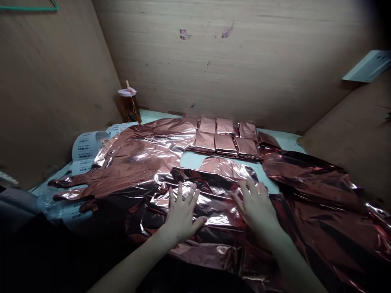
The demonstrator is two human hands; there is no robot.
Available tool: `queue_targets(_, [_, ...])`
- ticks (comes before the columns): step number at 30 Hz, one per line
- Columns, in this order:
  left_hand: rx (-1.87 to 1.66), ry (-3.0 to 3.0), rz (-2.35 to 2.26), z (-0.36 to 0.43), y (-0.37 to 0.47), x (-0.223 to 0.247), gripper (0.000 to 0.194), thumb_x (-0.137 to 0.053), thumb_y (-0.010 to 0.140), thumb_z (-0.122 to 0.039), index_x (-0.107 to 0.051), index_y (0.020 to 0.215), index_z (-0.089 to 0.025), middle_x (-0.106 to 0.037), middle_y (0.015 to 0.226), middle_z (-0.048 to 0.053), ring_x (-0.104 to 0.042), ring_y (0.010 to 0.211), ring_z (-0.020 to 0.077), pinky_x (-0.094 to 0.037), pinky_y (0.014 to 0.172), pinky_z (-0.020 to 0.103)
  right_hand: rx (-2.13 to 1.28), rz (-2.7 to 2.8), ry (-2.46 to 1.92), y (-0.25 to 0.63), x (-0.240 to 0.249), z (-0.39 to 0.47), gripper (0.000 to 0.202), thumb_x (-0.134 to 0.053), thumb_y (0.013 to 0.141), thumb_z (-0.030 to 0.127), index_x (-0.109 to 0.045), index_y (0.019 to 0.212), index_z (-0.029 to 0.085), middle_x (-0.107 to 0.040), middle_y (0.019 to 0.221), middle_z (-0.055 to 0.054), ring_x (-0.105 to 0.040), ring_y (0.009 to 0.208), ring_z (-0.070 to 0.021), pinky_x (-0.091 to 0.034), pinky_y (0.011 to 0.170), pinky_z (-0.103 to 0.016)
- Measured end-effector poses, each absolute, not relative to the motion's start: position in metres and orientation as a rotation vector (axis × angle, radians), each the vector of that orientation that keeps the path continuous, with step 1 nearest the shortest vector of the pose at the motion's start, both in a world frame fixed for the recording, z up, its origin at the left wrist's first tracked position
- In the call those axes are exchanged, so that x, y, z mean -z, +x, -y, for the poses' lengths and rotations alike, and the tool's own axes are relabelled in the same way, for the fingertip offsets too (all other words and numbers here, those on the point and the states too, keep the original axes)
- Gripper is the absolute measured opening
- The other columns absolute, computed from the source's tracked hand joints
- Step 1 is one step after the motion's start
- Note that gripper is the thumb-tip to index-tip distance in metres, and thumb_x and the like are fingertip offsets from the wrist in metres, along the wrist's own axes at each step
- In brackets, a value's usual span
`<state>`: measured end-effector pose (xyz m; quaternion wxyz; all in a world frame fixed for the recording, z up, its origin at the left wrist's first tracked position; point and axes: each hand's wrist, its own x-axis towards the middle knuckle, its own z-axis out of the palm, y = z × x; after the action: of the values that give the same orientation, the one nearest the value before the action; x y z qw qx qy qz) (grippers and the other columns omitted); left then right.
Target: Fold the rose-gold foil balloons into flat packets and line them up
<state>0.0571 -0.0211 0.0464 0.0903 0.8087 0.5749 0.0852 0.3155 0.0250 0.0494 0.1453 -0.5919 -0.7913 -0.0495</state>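
Shiny rose-coloured foil sheeting lies crumpled across the front of the table. My left hand rests palm down on it, fingers spread. To the right, my right hand also presses flat on the foil with its fingers apart. Larger foil pieces spread out on both sides, one to the left with narrow tabs at its end and one to the right. Behind my hands, folded foil packets sit in two rows near the back wall. A rounded foil end shows between the packets and my hands.
At the back left stands a cup of amber drink with a pink lid and straw. Printed label sheets and clear plastic lie at the left edge. Wooden panels enclose the table, and a white box is at upper right.
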Motion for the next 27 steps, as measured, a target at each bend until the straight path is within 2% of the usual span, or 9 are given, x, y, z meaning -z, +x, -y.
queue_targets(4, [-0.31,2.377,-1.732,0.023,0.053,-0.045,0.081,-0.039,0.089,-0.072,-0.026,0.155,-0.026,-0.022,0.162,0.013,-0.004,0.149,0.0454,-0.001,0.114,0.072,-0.182,2.583,-1.528,0.264,-0.101,-0.11,0.027,-0.058,0.092,0.032,-0.066,0.112,0.016,-0.069,0.108,-0.012,-0.062,0.098,-0.025,-0.049,0.086,-0.038])
queue_targets(7, [-0.325,2.394,-1.722,0.024,0.054,-0.045,0.082,-0.035,0.089,-0.075,-0.025,0.155,-0.027,-0.028,0.16,0.013,-0.008,0.148,0.0452,-0.001,0.114,0.073,-0.256,2.71,-1.413,0.235,-0.118,-0.126,0.007,-0.068,0.081,0.017,-0.069,0.088,0.019,-0.069,0.078,-0.003,-0.06,0.068,-0.0157,-0.047,0.063,-0.026])
queue_targets(11, [-0.266,2.33,-1.826,0.028,0.065,-0.045,0.083,-0.042,0.086,-0.074,-0.043,0.147,-0.018,-0.043,0.149,0.019,-0.03,0.14,0.0478,-0.013,0.114,0.071,-0.06,2.669,-1.4,0.224,-0.105,-0.059,0.025,-0.053,0.084,0.003,-0.068,0.097,0.017,-0.07,0.1,-0.012,-0.061,0.085,-0.0232,-0.048,0.071,-0.034])
queue_targets(14, [-0.133,2.261,-1.934,0.03,0.054,-0.049,0.076,-0.049,0.085,-0.071,-0.064,0.126,-0.009,-0.06,0.129,0.024,-0.045,0.129,0.0465,-0.019,0.113,0.069,0.094,2.581,-1.34,0.226,-0.065,0.015,0.023,-0.053,0.085,0.005,-0.069,0.098,0.017,-0.067,0.119,-0.014,-0.06,0.105,-0.0338,-0.048,0.089,-0.05])
queue_targets(17, [-0.075,2.183,-2.129,0.028,0.011,-0.059,0.052,-0.062,0.083,-0.055,-0.072,0.103,-0.008,-0.062,0.123,0.025,-0.043,0.131,0.0455,-0.017,0.114,0.07,0.252,2.41,-1.204,0.236,-0.024,0.062,0.031,-0.05,0.087,0.006,-0.066,0.113,0.015,-0.053,0.144,-0.01,-0.037,0.136,-0.0453,-0.032,0.105,-0.068])
queue_targets(19, [-0.316,2.028,-2.437,0.028,-0.018,-0.067,0.038,-0.063,0.085,-0.035,-0.069,0.11,-0.007,-0.057,0.13,0.025,-0.041,0.133,0.0438,-0.023,0.111,0.071,0.255,2.411,-1.178,0.242,-0.01,0.075,0.039,-0.046,0.091,0.005,-0.059,0.126,0.015,-0.043,0.152,-0.006,-0.02,0.145,-0.0453,-0.025,0.109,-0.071])
queue_targets(23, [-1.2,2.086,-2.613,0.041,-0.001,-0.071,0.046,-0.043,0.094,-0.019,-0.049,0.138,-0.009,-0.049,0.14,0.023,-0.035,0.141,0.0357,-0.033,0.112,0.06,0.198,2.424,-1.183,0.248,-0.008,0.076,0.036,-0.042,0.096,0.01,-0.059,0.127,0.018,-0.04,0.154,-0.002,-0.011,0.148,-0.0426,-0.02,0.112,-0.071])
queue_targets(24, [-1.236,2.32,-2.389,0.046,0.018,-0.067,0.048,-0.042,0.095,-0.018,-0.046,0.143,-0.014,-0.048,0.144,0.018,-0.033,0.142,0.0322,-0.033,0.114,0.056,0.181,2.397,-1.185,0.247,-0.009,0.075,0.035,-0.042,0.097,0.011,-0.059,0.127,0.019,-0.042,0.153,-0.002,-0.011,0.148,-0.0419,-0.019,0.112,-0.071])
queue_targets(27, [-0.692,2.666,-1.801,0.052,0.061,-0.049,0.049,-0.044,0.098,-0.032,-0.043,0.147,-0.029,-0.046,0.15,0.006,-0.038,0.14,0.0316,-0.032,0.115,0.058,0.141,2.303,-1.198,0.243,-0.008,0.075,0.036,-0.04,0.097,0.01,-0.061,0.124,0.02,-0.046,0.15,-0.002,-0.012,0.149,-0.0395,-0.019,0.113,-0.07])
